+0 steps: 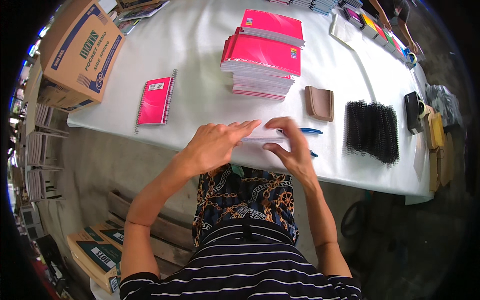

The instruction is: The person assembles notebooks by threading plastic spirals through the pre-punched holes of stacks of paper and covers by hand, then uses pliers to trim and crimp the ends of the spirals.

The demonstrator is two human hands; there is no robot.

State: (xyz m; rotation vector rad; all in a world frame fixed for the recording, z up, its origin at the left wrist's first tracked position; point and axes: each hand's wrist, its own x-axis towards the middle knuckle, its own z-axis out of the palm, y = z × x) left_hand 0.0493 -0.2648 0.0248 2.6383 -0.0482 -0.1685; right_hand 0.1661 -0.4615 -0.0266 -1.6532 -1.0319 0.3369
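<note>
Along the near edge of the white-covered table (pixel 197 95), the left hand (pixel 212 144) stretches flat over thin stacked paper (pixel 262 139), gripping or not I can't tell, and the right hand (pixel 294 145) curves open at the paper's end. Beyond sit a spiral notebook (pixel 156 102) and pink booklets (pixel 262 54).

A thin pad of paper (pixel 262 139) shows between the left hand (pixel 212 142) and the right hand (pixel 295 147) as a narrow, pale strip with faint lines, its long side running across the view near the front edge of the white-covered table (pixel 200 90); most of it is hidden, so its cover and full shape cannot be told. What looks like a tool with blue handles (pixel 311 131) lies just beside the right hand, two blue ends pointing right, apart from each other, its middle covered by that hand.
</note>
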